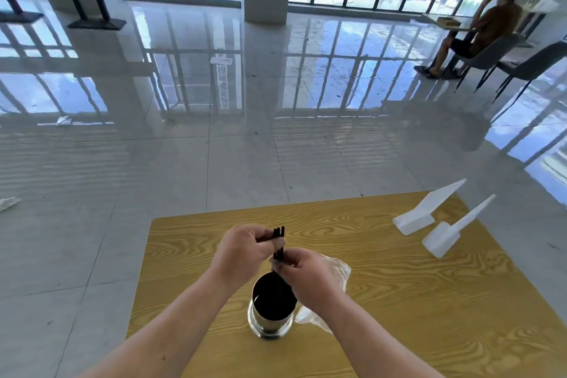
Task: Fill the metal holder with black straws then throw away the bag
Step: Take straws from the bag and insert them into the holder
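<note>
- Pinches top ends of black straws (278,235) with left hand (245,247), centre of frame.
- Keeps bundle's long axis near vertical, lower ends dipping into mouth of metal holder (273,314), upright at lower centre, directly below both hands.
- Grips same bundle lower down with right hand (306,275); close beside left, nearer holder rim.
- Leaves clear bag (337,270) on table (399,301), just right of holder, behind right wrist.

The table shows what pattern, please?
Yellow-brown wood grain on the table, head view.
</note>
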